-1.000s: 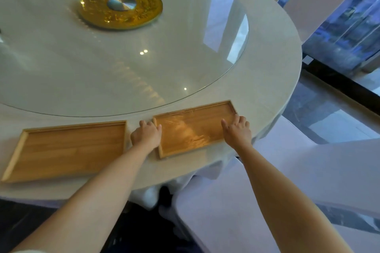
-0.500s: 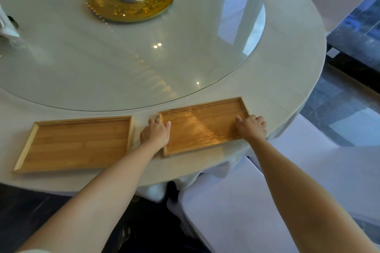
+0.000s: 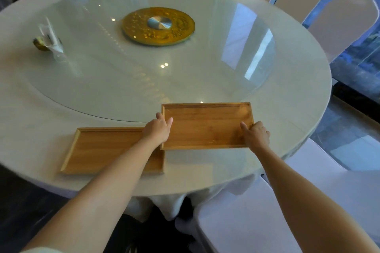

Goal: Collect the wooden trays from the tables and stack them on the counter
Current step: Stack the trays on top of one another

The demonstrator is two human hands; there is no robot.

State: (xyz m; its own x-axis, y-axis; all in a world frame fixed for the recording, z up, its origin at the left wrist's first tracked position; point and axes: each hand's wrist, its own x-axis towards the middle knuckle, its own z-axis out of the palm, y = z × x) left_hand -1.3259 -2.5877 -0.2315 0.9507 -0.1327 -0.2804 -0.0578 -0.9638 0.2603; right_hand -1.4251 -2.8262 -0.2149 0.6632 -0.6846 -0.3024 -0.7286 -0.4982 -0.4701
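Observation:
Two shallow wooden trays are at the near edge of a round white table (image 3: 298,96). I hold the right tray (image 3: 205,125) by both short ends: my left hand (image 3: 157,129) grips its left end and my right hand (image 3: 256,133) its right end. This tray is raised off the table, and its lower left corner overlaps the left tray (image 3: 102,150), which lies flat on the cloth partly under my left forearm.
A glass turntable (image 3: 123,80) with a gold centre disc (image 3: 158,25) covers the table's middle; a small gold holder with a clear card (image 3: 48,42) stands at its left. Covered chairs (image 3: 339,26) ring the far right, one chair (image 3: 257,222) is right below me.
Both hands closed on the right tray's ends and lifted it off the table, turning it square and shifting it left over the other tray's corner. The head view pulled back.

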